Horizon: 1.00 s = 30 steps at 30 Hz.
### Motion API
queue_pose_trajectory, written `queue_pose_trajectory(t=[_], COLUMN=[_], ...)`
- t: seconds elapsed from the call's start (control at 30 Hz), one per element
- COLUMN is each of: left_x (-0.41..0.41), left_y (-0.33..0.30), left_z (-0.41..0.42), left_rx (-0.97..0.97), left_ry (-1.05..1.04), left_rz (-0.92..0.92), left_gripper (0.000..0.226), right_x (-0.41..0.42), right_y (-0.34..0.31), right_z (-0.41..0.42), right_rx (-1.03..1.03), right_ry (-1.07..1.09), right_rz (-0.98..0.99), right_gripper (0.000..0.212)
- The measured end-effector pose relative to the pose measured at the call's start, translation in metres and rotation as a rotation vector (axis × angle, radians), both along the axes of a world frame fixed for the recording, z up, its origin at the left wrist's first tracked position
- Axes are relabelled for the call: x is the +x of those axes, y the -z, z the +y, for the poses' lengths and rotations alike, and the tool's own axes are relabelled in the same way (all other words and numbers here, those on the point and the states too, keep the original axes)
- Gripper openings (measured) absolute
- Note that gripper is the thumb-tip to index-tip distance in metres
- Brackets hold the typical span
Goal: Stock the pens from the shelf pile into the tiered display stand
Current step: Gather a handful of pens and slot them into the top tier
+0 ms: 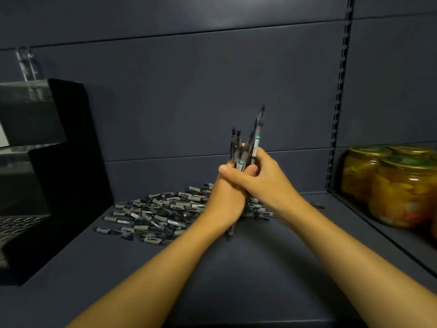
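Note:
A bundle of grey and black pens [248,140] stands upright above the shelf, its lower tips near the shelf surface. My left hand [223,200] and my right hand [262,178] both grip the bundle, fingers wrapped over one another. Behind and left of my hands lies the pile of loose pens [153,214] on the dark shelf. The tiered display stand [56,176], black with clear acrylic fronts, stands at the far left; its perforated lower tier shows at the edge.
Glass jars of yellow preserves [402,188] stand on the neighbouring shelf at the right, beyond a slotted upright post [338,95]. One stray pen [318,205] lies near the back right. The dark shelf surface [260,280] spreads in front of the pile.

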<state>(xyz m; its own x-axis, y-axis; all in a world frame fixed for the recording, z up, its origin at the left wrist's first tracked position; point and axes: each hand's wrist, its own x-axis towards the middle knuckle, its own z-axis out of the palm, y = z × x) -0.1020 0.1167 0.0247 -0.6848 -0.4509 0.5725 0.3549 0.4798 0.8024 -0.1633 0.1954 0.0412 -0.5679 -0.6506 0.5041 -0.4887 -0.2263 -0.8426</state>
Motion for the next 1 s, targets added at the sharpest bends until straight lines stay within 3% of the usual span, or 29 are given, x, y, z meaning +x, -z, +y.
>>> queue_pose_trajectory(t=[0.2,0.33,0.5,0.63,1.0], left_x=[-0.012,-0.015,-0.016,-0.019,-0.026], left_y=[0.021,0.019,0.013,0.006,0.038], left_z=[0.008,0.011,0.008,0.001,-0.006], left_rx=[0.033,0.140,0.138,0.088,0.340], left_ry=[-0.058,-0.043,-0.021,-0.060,-0.010], left_rz=[0.044,0.123,0.106,0.137,0.181], left_gripper=[0.021,0.023,0.026,0.030,0.033], right_x=[-0.001,-0.003,-0.005,-0.005,0.003], right_y=[0.010,0.010,0.006,-0.004,0.017], right_z=[-0.006,-0.011,-0.017,-0.024,-0.025], right_rx=[-0.077,-0.071,-0.094,-0.101,-0.074], right_ry=[0.102,0.131,0.147,0.123,0.113], right_rz=[-0.047,-0.012,0.032,0.050,0.079], right_gripper=[0.038,0.023,0.011,0.011,0.016])
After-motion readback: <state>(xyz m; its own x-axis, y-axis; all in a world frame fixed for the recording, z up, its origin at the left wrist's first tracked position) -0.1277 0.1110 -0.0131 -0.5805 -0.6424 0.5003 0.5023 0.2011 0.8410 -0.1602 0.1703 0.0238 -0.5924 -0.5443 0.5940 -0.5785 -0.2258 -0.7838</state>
